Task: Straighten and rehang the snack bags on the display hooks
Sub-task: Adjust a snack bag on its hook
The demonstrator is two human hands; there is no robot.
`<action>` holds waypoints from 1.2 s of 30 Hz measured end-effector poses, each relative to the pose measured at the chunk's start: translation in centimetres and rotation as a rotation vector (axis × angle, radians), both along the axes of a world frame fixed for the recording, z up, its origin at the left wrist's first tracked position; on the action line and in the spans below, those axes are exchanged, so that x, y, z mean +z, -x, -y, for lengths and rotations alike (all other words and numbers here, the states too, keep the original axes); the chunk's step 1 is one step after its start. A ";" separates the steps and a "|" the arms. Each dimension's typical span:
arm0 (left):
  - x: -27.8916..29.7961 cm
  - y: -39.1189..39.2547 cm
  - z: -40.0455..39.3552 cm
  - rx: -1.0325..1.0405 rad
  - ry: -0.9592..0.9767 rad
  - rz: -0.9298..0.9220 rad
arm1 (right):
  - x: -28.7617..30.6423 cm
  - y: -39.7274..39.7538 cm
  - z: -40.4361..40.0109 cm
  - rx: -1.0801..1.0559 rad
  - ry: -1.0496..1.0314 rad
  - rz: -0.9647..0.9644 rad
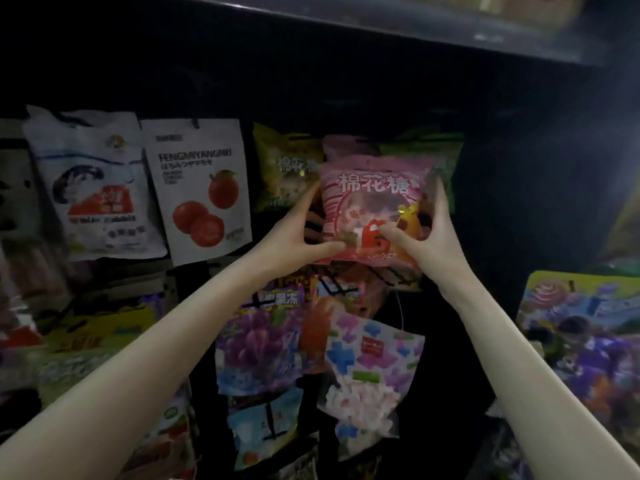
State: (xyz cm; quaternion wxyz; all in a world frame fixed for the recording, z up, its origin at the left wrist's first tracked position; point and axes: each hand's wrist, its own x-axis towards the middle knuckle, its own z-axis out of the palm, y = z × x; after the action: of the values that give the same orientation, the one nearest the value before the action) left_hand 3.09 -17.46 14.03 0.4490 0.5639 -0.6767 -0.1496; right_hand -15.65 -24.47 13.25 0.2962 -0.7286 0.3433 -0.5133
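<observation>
A pink marshmallow bag with white characters is held up against the dark display rack. My left hand grips its lower left edge, thumb across the front. My right hand grips its right side, thumb on the front, fingers behind. Behind it hang another pink bag and green marshmallow bags to the left and right. The hook for this bag is hidden behind the packs.
Two white bags hang at the left: one with a red shoe picture, one with red fruit. Below hang purple grape and pastel marshmallow bags. A dark shelf runs overhead. Colourful packs sit at right.
</observation>
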 end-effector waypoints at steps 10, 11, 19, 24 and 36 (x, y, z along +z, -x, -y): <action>-0.4 2.5 5.8 0.215 0.248 0.084 | 1.3 1.3 7.1 0.154 0.222 0.034; -0.2 2.6 6.1 0.226 0.251 0.074 | 1.2 1.1 7.3 0.150 0.232 0.042; -1.0 3.5 5.8 0.261 0.245 0.167 | -1.1 1.7 8.3 0.217 0.053 0.154; 1.1 4.9 6.1 0.385 0.372 0.237 | -1.6 2.5 8.6 0.231 0.041 0.217; 3.0 7.7 9.5 0.474 0.621 0.547 | -2.0 6.4 9.6 0.205 0.287 0.105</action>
State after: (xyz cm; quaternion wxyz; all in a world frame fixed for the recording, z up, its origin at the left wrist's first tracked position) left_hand -4.60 -26.95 17.06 0.4236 0.5603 -0.6356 0.3202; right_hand -22.06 -34.09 11.25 0.2577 -0.7667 0.1744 -0.5615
